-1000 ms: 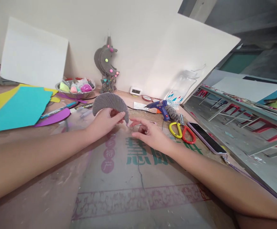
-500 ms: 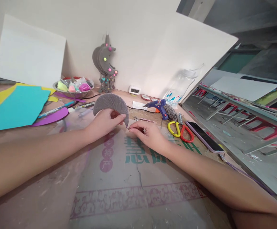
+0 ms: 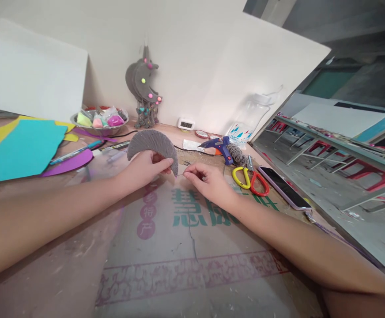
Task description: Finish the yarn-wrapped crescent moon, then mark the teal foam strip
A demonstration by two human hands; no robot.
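My left hand [image 3: 143, 168] grips a grey yarn-wrapped crescent [image 3: 151, 143] by its inner edge and holds it upright above the table. My right hand [image 3: 205, 181] is pinched at the crescent's right tip, fingers closed on a thin strand of grey yarn that runs from the tip. Both forearms reach in from the bottom corners over a printed plastic sheet [image 3: 186, 247].
A blue glue gun [image 3: 220, 145], a yarn bundle [image 3: 237, 154], yellow and red scissors [image 3: 250, 180] and a phone [image 3: 283, 187] lie to the right. Coloured foam sheets [image 3: 20, 148], a pen [image 3: 76, 152] and a metal bowl [image 3: 98, 121] sit left. A finished moon ornament [image 3: 142, 90] leans on the wall.
My right hand went from open fingers near the crescent's tip to a pinch at that tip, shifting slightly up. The left hand kept holding the crescent.
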